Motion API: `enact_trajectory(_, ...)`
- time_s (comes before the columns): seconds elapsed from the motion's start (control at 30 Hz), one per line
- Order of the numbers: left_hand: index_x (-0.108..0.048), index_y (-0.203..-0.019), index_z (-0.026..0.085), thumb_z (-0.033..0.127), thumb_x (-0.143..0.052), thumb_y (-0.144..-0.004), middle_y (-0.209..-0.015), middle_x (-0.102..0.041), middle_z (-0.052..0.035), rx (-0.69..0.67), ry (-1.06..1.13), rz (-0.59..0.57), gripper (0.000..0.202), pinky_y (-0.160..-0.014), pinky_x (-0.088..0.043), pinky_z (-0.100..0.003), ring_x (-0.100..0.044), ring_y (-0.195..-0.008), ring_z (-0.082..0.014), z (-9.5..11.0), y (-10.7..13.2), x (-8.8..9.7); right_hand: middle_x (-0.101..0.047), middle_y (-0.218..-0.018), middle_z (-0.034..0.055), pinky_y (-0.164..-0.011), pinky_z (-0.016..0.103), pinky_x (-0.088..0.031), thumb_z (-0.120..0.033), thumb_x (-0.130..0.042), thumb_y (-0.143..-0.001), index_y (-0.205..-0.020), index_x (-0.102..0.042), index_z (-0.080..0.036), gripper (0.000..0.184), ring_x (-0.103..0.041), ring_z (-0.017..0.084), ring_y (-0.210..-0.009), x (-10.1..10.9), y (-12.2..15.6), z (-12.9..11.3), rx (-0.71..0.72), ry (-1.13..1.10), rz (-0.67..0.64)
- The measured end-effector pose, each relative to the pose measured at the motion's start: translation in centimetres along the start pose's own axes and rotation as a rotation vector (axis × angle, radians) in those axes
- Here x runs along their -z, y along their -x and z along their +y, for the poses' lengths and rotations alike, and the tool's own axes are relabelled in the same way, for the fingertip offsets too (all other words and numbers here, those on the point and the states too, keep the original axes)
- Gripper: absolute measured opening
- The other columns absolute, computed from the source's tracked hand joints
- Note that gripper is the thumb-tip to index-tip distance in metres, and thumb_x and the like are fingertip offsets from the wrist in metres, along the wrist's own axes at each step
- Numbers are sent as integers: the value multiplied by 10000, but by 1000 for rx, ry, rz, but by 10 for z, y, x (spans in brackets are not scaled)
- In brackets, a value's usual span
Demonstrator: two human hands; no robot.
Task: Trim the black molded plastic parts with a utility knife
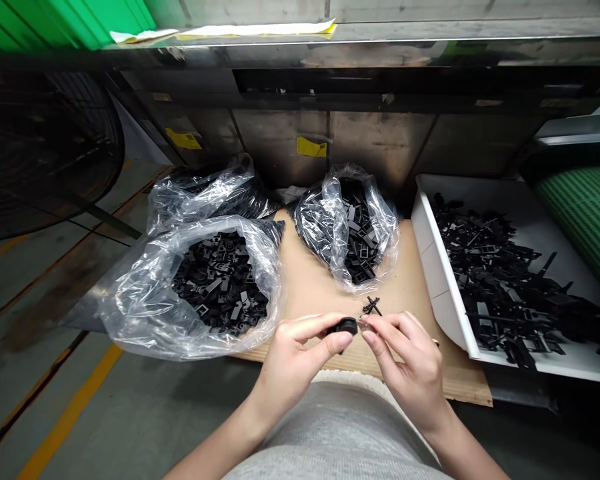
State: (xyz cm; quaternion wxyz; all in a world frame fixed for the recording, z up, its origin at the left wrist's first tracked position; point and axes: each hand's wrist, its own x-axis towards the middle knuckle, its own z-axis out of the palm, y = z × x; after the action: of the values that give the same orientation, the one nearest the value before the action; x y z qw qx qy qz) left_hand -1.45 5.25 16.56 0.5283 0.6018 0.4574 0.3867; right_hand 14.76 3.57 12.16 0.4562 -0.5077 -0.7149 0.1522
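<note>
My left hand pinches a small black plastic part between thumb and fingers, just above the cardboard's near edge. Beside it, my right hand is closed in a pinch, its fingertips almost meeting the part. What sits between the right fingertips is too small to make out. Just beyond the fingers, a black branched plastic piece lies on the cardboard. Left of my hands, an open clear plastic bag holds many small black plastic parts.
Another open bag of black parts stands farther back, with a third bag at back left. At right is a white bin of black pieces, beside a green belt. A large fan stands left; a metal ledge crosses behind.
</note>
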Motion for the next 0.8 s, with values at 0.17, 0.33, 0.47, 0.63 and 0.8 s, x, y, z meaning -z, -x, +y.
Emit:
enact_trajectory(0.17, -693, -818, 212, 143, -639, -735, -811, -703, 35, 44, -22, 1, 120, -652, -460, -157, -612, -716, -106, 0, 2, -3, -574, -811, 43, -644, 282, -438, -146, -506, -821, -953, -597, -199, 168, -555, 156, -747, 1, 0, 5, -129, -139, 72)
enact_trajectory(0.33, -683, -806, 219, 131, -620, -749, -774, -686, 44, -5, -60, -9, 122, -646, -453, -151, -601, -703, -99, 1, 1, -3, -585, -798, 34, -639, 273, -435, -127, -492, -827, -968, -595, -196, 188, -553, 144, -744, 8, 2, 1, -110, -192, -71)
enact_trajectory(0.47, -682, -830, 203, 126, -610, -756, -796, -688, 23, -61, -92, -13, 130, -663, -449, -165, -599, -713, -110, 0, 0, -3, -580, -773, 49, -602, 282, -437, -104, -478, -826, -1005, -589, -172, 221, -535, 142, -701, 12, 4, -1, -24, -176, -137)
enact_trajectory(0.63, -691, -829, 188, 149, -609, -753, -755, -683, 3, 9, -45, -23, 119, -640, -449, -195, -581, -663, -123, 1, 0, -3, -573, -736, 53, -568, 285, -425, -123, -483, -826, -974, -606, -163, 196, -519, 147, -661, 12, 2, -2, 10, -102, -131)
enact_trajectory(0.8, -695, -792, 165, 169, -599, -756, -715, -667, -8, 179, 102, -159, 103, -591, -436, -197, -553, -623, -117, 0, 2, -3, -570, -739, 53, -603, 292, -415, -119, -511, -809, -938, -617, -156, 171, -518, 156, -690, 9, -1, 0, -21, -18, -13)
